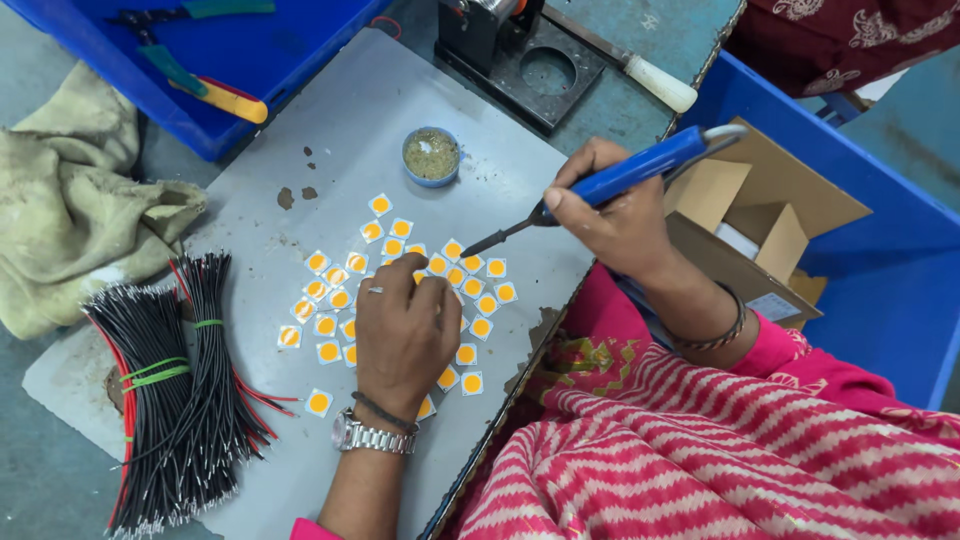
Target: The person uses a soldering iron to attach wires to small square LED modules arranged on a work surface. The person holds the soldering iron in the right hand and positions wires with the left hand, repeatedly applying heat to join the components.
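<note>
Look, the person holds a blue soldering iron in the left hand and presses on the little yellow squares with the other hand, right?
Not quite. The head view shows the blue soldering iron in the right hand; it is the left hand that presses on the little yellow squares.

Blue-handled soldering iron (600, 185) — tip down, tilted

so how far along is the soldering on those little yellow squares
Done: cannot tell; no square LED chip shows a wire attached, and the pads are too small to judge. In hand: the left hand pins a chip while the right hand brings the blue soldering iron tip to the cluster. Left: the black and red wire bundles remain tied beside the plate.
</note>
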Motion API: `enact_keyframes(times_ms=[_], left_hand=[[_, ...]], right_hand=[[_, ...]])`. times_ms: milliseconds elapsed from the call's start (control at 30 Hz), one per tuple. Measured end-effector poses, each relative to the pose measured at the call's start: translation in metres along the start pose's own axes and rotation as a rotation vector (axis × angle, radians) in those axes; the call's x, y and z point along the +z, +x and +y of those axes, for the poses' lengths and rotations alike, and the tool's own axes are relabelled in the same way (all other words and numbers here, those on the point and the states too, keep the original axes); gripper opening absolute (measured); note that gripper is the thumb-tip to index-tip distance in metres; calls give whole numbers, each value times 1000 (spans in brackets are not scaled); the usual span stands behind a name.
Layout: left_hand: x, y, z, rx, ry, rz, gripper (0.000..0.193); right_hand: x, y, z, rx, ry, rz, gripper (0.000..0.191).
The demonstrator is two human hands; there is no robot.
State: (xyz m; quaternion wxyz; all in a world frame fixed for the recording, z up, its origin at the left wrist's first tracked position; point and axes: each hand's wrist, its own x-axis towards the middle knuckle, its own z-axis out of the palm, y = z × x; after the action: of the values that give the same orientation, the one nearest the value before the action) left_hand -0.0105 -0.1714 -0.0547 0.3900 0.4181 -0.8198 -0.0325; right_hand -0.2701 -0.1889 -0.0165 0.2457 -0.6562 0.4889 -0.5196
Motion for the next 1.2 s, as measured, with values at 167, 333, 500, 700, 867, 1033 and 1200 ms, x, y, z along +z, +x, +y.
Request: enact_keyframes(times_ms=[167,333,500,700,867,1033,1200], left_hand=[[1,-1,-1,-47,-43,-38,8],[1,1,1,-41,-32,-59,7],[-3,2,2,-22,39,-73,7],[-6,2,1,-20,47,-48,9],[-7,2,2,-15,31,-22,8],[-10,2,3,-2,21,-28,9],[-10,2,3,7,29,-29,8]], right_hand=[[-2,3,1,21,4,2,14],[2,1,-2,30,-74,-35,14],[1,3,-6,-7,-123,-64,12],[5,6,-13,26,-122,-115,13],[3,8,-23,49,-72,-154,13],[1,9,-28,50,-15,-145,14],[4,9,-25,27,-21,-137,14]])
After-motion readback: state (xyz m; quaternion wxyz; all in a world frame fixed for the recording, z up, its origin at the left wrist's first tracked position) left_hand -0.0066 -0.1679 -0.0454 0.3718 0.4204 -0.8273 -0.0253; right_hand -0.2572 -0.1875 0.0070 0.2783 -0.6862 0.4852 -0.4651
